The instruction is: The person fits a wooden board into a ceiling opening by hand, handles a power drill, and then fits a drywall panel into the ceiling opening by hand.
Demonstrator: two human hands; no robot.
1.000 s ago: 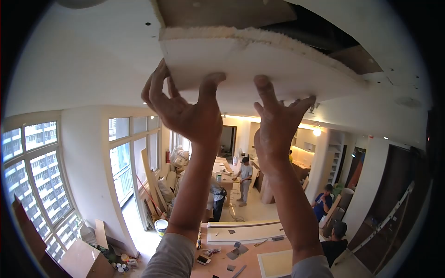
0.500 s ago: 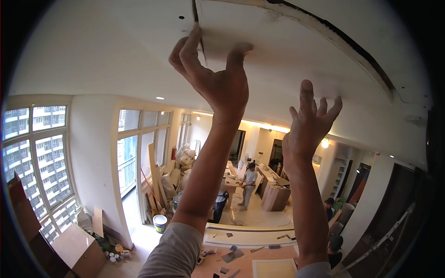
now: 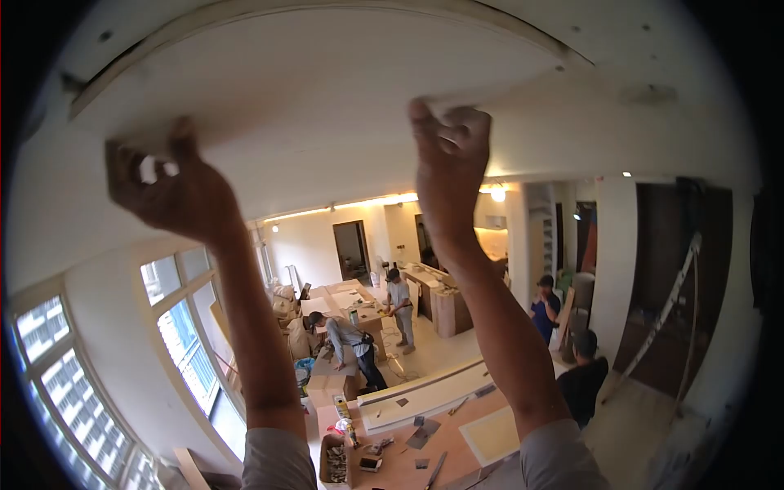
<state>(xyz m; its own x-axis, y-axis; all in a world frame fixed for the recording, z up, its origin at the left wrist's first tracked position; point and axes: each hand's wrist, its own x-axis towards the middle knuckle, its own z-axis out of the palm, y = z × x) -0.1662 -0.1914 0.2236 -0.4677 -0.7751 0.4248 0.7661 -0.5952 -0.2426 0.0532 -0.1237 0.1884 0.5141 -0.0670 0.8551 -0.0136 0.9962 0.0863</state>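
A broad white board [image 3: 318,73] lies overhead against the ceiling, with a rough, dark gap along its far edge. My left hand [image 3: 175,184] is raised at the board's left part, its fingers curled and its thumb against the underside. To the right, my right hand [image 3: 453,155] also reaches up to the board, fingers bent in and thumb upright on it. Both hands are slightly blurred, and their exact fingertip contact is hard to see.
Below is a work surface [image 3: 392,465] with scattered tools and a box of small parts [image 3: 335,459]. Several people work in the room, one bent over a bench [image 3: 335,380]. A ladder [image 3: 665,306] leans at right; windows [image 3: 69,380] line the left.
My view has turned right and the board appears at a different angle. Both hands sit further left in view. My right hand's fingers, spread before, are now curled.
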